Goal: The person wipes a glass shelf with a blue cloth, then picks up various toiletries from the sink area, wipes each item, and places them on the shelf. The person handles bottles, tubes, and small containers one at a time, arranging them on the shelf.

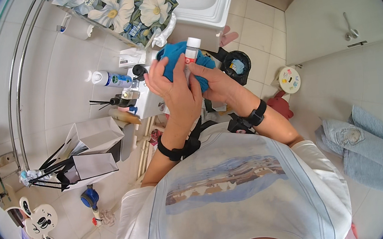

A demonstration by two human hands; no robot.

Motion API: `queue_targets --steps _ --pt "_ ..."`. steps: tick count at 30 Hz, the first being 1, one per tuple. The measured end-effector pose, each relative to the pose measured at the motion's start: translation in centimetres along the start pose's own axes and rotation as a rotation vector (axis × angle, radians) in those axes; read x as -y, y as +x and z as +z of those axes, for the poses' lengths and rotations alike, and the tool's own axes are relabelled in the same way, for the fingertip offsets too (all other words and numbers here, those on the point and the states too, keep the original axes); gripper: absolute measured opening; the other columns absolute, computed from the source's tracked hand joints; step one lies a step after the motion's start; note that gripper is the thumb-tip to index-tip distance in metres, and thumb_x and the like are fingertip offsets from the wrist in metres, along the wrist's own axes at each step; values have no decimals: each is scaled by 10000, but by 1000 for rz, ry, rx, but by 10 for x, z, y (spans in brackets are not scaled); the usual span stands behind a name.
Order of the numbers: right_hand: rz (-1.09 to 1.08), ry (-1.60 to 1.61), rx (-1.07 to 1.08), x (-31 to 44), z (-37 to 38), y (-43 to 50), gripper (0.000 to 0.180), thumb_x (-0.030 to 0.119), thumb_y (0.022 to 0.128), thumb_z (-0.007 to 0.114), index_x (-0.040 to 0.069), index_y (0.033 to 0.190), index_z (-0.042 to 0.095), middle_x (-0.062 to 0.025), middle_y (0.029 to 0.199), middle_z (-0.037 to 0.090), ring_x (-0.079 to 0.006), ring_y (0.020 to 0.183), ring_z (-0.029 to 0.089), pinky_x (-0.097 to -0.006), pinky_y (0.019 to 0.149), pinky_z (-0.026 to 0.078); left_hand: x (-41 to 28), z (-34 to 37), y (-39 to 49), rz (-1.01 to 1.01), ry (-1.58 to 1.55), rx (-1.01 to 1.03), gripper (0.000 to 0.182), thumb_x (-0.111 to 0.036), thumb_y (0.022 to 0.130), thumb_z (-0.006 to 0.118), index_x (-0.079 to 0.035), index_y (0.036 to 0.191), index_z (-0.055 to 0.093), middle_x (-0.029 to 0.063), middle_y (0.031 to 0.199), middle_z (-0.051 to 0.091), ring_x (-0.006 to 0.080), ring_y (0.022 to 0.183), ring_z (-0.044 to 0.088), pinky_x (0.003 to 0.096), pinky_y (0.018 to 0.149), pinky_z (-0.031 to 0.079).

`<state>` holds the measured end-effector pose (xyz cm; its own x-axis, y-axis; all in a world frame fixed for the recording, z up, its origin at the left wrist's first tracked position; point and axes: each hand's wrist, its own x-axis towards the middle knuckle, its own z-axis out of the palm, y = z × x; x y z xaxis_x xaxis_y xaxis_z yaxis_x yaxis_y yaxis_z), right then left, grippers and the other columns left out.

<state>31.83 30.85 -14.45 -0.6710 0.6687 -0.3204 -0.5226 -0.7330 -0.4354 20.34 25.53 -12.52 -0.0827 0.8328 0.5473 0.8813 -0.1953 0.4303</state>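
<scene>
My left hand [179, 94] and my right hand [217, 80] meet above the small white cabinet. Between them stands a small clear bottle [191, 52] with a white cap and a red-and-white label. The left index finger and thumb press on the bottle's side while the other left fingers spread out. A blue cloth [174, 58] is bunched behind and around the bottle. My right hand grips this cloth from the right, its thumb against the bottle near the label. The bottle's lower part is hidden by my fingers.
At left, an aerosol can [111, 80], a reed diffuser [117, 100] and a tissue pack [132, 57] crowd the white cabinet [148, 103]. Paper bags [93, 137] hang nearby. Ahead are a washbasin [213, 5] and a black-lined bin [246, 64]. A white door [323, 21] stands right.
</scene>
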Motion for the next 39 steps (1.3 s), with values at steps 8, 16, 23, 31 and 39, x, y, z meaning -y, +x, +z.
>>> queue_targets --steps 8,16,23,31,39 --pt "116 -345 69 27 -9 -2 227 174 862 714 43 1046 696 -36 951 711 -116 797 669 -268 692 539 22 -60 49 299 -147 355 577 121 775 451 -56 1310 577 170 1487 372 448 1416 250 552 1138 226" --pt "285 -368 91 45 -30 -22 256 170 911 634 2 1104 655 -69 895 698 -115 673 637 -235 450 457 36 -69 46 244 -53 477 346 -27 742 691 -72 1085 672 92 1057 634 317 1028 582 391 848 492" --pt "-249 -731 -97 20 -17 -36 315 136 859 717 29 1138 619 -39 924 676 -128 799 626 -282 696 520 28 -44 7 -182 -267 503 298 -91 835 693 -46 1122 628 135 887 613 312 788 601 388 706 488" --pt "-287 -187 -7 31 14 -30 444 115 820 729 30 1228 576 -93 1099 655 -214 954 650 -360 844 545 26 -53 21 -627 -1300 1052 319 -157 931 611 48 1175 607 103 917 663 173 788 619 280 717 489" --pt "-889 -774 -216 33 22 -26 201 121 893 686 44 1073 645 -46 979 657 -146 838 609 -281 764 495 18 -51 6 -657 -1674 1066 420 -179 964 533 32 1323 477 172 988 680 224 792 667 298 695 505"
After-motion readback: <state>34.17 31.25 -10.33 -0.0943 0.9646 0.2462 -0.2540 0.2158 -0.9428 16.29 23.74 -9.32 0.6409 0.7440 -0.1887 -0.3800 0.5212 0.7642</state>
